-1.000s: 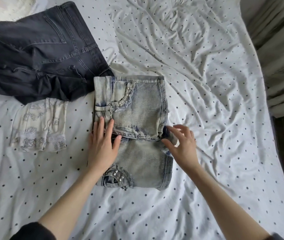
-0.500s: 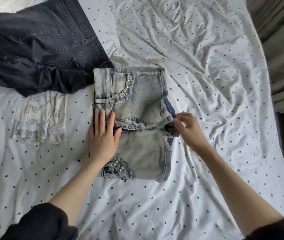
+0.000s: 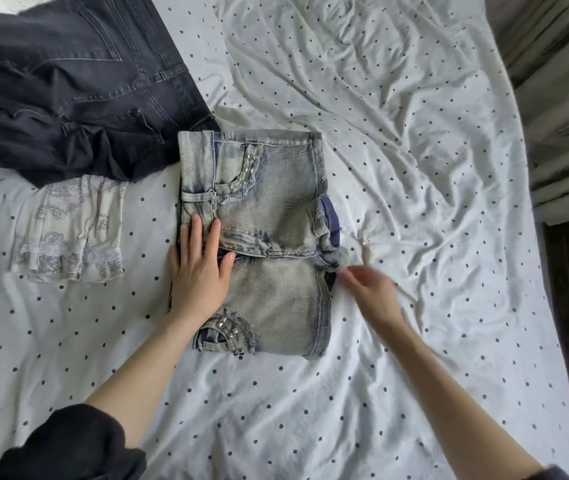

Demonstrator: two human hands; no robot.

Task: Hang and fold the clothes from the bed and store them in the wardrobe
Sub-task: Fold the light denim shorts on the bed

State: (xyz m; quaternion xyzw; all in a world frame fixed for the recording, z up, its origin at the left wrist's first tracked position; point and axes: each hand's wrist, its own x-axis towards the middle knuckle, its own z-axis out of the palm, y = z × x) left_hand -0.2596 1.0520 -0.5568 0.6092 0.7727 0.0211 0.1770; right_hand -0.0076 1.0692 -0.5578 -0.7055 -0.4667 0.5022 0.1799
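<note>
Faded light-blue studded denim shorts (image 3: 272, 216) lie folded in the middle of the bed. My left hand (image 3: 200, 271) presses flat on their left side, fingers straight across the fold line. My right hand (image 3: 371, 296) is blurred, just off the right edge of the shorts, fingers loosely extended toward a turned-up blue cuff (image 3: 330, 220); it holds nothing. Dark grey jeans (image 3: 68, 81) lie spread at the upper left. A folded white lace-patterned garment (image 3: 68, 230) sits below them, left of the shorts.
The bed carries a wrinkled white sheet with dark dots (image 3: 397, 140). Grey curtains (image 3: 567, 116) hang along the right side, and a dark floor strip (image 3: 567, 306) runs beside the bed's right edge.
My right hand pinched the cuff at the right edge of the shorts, then let go and drew back down and right. My left hand stays pressed on the shorts.
</note>
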